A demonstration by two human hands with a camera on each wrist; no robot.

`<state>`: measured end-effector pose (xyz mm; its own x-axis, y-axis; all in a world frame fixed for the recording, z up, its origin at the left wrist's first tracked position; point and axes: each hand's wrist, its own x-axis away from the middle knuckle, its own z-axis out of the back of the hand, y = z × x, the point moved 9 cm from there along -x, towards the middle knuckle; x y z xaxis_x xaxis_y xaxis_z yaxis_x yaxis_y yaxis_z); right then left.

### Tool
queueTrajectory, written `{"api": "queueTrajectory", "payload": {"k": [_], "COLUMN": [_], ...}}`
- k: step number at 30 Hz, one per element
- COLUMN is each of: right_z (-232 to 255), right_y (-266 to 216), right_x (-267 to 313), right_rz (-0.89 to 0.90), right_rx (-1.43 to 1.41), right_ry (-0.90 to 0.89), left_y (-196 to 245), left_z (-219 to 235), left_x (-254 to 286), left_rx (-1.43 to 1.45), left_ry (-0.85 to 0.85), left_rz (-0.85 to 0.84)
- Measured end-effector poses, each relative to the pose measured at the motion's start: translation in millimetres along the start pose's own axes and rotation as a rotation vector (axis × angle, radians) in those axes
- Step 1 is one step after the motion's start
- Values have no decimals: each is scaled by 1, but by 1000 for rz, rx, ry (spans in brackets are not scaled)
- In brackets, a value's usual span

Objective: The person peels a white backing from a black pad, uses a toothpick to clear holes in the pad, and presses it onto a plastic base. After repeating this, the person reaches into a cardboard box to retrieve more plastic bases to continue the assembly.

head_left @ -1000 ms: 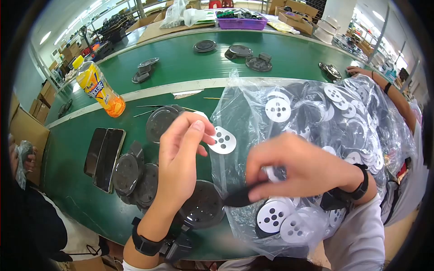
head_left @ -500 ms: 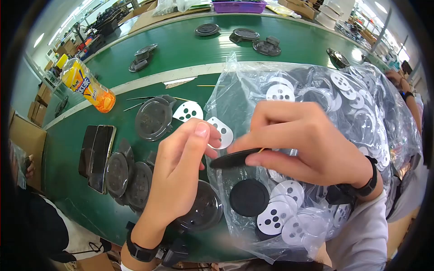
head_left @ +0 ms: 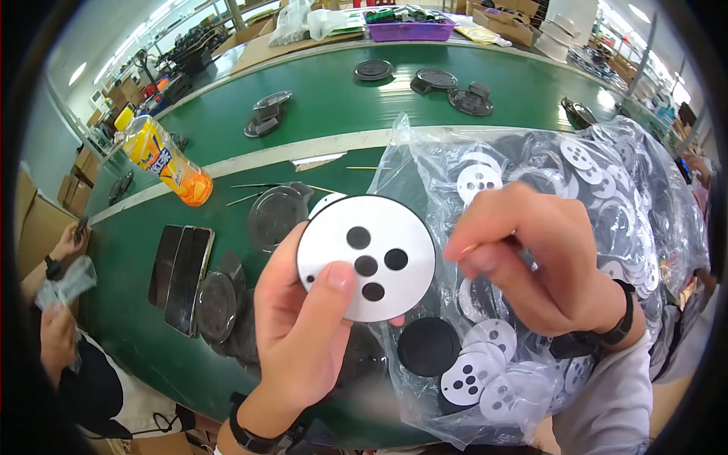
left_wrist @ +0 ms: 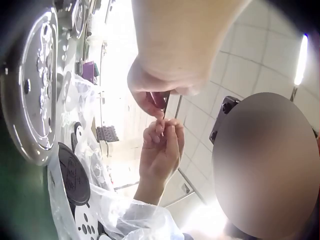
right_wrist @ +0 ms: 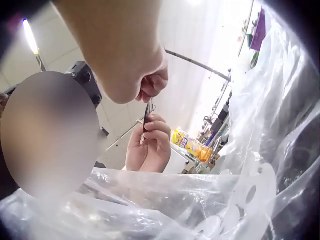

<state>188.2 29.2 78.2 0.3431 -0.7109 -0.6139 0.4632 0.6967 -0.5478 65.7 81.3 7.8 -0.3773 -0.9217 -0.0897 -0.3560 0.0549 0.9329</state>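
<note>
**Perforated disc held upright over the work table**

A round white disc [head_left: 366, 258] with four dark holes is held in the left hand [head_left: 303, 334]. The thumb is pressed on its lower face and the fingers are curled behind it, so the disc is clamped and raised above the green table [head_left: 136, 303], its face turned toward the head camera. The right hand [head_left: 546, 258] is positioned just beside the disc's right edge. Its fingers are drawn together on something thin at the fingertips; what is pinched cannot be told. Beneath the right hand, a clear plastic bag [head_left: 652, 220] filled with similar white and black discs is laid on the table. A black disc [head_left: 429, 346] is seen inside the bag, below the held disc. An orange drink bottle [head_left: 163, 159] is lying at the table's far left.
</note>
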Motion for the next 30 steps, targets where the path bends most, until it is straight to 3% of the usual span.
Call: {"api": "queueTrajectory", "payload": {"k": [4,6,8,10,17,20,22,25,30], "right_z": [-1,1,0,-3,-1,-1,-1,-1,-2], "right_y": [0,-7,-10,-10,-11,-11,-12,-13,-16], "right_x": [1,0,-1,-1,1,1,0,-1,1], "right_rz": [-41,65,88,111,150,174,192,194,231], "right_rx": [149,175,233,292,252,255,270,266,385], "right_ry": [80,132,91,51,111,98,85,71,90], "left_y": [7,14,13,14,15,15,10,7,6], "left_z": [7,2,-1,0,3,-5,-1,-1,1], "left_x": [3,4,6,6,8,7,6,6,8], "left_rx": [-32,151,156,-67,-93,135,-34,4,5], "left_ry": [17,-139,-122,-13,0,-152,-4,29,125], "left_rz": [-85,-174,-166,-178,-208,-173,-124,-41,-40]}}
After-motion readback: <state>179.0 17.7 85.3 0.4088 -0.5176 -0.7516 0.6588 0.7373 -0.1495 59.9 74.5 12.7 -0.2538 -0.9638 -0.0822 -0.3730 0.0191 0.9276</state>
